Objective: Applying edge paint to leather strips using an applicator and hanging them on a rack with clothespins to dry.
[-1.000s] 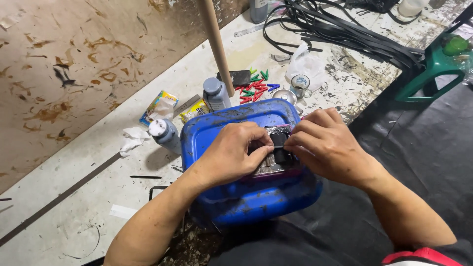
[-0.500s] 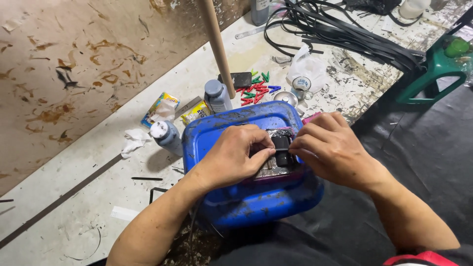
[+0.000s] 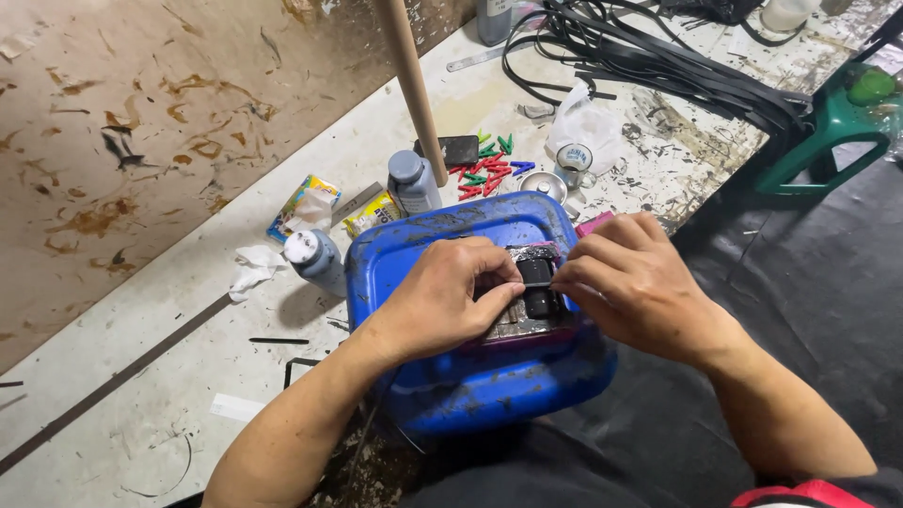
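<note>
A small black strap-like piece (image 3: 537, 273) sits just right of the frame's centre, on a flat metallic block (image 3: 527, 320) that rests on top of a scuffed blue plastic jerrycan (image 3: 470, 376). Both hands close on it: the left hand (image 3: 442, 301) comes in from the lower left with its fingers curled and its fingertips pressed against the piece's left edge, and the right hand (image 3: 640, 282) comes from the lower right, its thumb and forefinger pinched on the piece's right edge. A strip of pink material (image 3: 594, 224) peeks out behind the right hand.

Just above the can, toward the upper middle, stand a grey-capped plastic bottle (image 3: 412, 183) and a white-capped bottle (image 3: 315, 259), with a crumpled white tissue (image 3: 252, 268) to their left. A pale wooden pole (image 3: 412, 80) rises to the top edge. Near it lies a scatter of red, green and blue plastic pegs (image 3: 484, 169), a small black rectangular pad (image 3: 451, 149) and a clear plastic bag (image 3: 588, 127). A bundle of black rubber strips (image 3: 658, 71) crosses the upper right, above a green plastic stool (image 3: 828, 127). All of it lies on a stained white worktable (image 3: 141, 376).
</note>
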